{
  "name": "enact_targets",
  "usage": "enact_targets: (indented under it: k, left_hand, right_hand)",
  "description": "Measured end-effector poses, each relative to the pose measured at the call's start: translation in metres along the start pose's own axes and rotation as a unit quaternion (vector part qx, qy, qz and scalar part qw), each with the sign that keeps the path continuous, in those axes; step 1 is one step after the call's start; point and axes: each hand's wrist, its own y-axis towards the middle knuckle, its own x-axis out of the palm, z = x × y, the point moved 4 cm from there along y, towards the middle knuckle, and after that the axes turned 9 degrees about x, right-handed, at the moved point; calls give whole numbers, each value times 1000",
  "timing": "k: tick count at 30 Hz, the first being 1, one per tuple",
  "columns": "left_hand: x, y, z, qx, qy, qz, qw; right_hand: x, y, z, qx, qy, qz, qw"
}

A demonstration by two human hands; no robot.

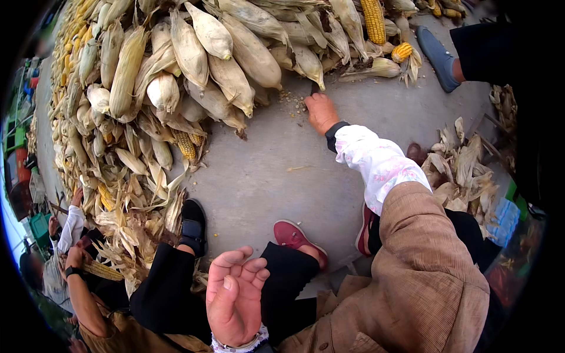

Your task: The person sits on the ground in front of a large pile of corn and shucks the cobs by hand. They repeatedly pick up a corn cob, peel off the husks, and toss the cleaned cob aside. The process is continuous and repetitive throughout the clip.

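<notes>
My right hand (323,114) is low over the concrete at the edge of a heap of corn ears in dry husks. Its fingers are curled around a narrow dark object (314,88), mostly hidden, whose kind I cannot tell. Just above it, the end of a husked-over corn ear (307,65) points down at the fist. Scattered corn kernels (289,102) lie left of the knuckles. My left hand (237,298) is raised in front of my body, palm up, with nothing in it and its fingers loosely bent.
The heap of unhusked ears (185,57) curves along the far and left sides. Stripped husks (137,220) are piled at left, more husks (470,172) at right. A person at left holds a bare cob (102,270). Another person's blue shoe (437,57) stands at upper right.
</notes>
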Motion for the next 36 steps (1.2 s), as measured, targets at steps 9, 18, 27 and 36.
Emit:
enact_targets:
  k: [9, 18, 27, 36]
  left_hand:
    - [7, -13, 0, 14, 8, -11, 1000]
    - [24, -21, -3, 28, 11, -42, 999]
    - [32, -28, -6, 29, 13, -65, 997]
    - [32, -29, -9, 24, 36, -63, 997]
  right_hand:
    - [-10, -70, -30, -95, 28, -74, 992]
    - [-19, -78, -66, -61, 79, -72, 992]
    - [-2, -151, -104, -145, 115, -205, 961]
    - [-78, -72, -40, -96, 22, -84, 992]
